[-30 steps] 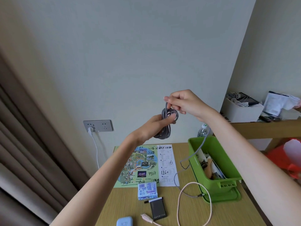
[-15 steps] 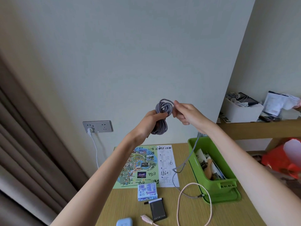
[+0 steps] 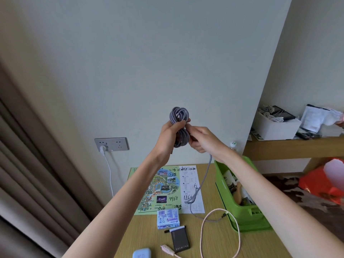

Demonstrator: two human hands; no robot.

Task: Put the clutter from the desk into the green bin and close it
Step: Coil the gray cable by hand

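Both hands are raised above the desk. My left hand (image 3: 170, 135) grips a coiled grey braided cable (image 3: 179, 116) around its middle. My right hand (image 3: 202, 139) pinches the same cable just beside the coil; the loose tail (image 3: 202, 183) hangs down to the desk. The open green bin (image 3: 247, 215) stands at the desk's right side with several items inside. On the desk lie a pink cable (image 3: 204, 226), a blue box (image 3: 168, 217), a black card-like pouch (image 3: 180, 239), a light-blue case (image 3: 141, 253) and a map sheet (image 3: 163, 189).
A wall socket (image 3: 111, 144) with a white plug and cord sits at the left. A wooden shelf (image 3: 294, 146) at the right carries a white box and papers. A red bag (image 3: 323, 183) lies beyond the bin. Curtains hang at the far left.
The right hand came down from above the coil to its right side, winding more cable. The coil grew and the hanging tail got shorter.
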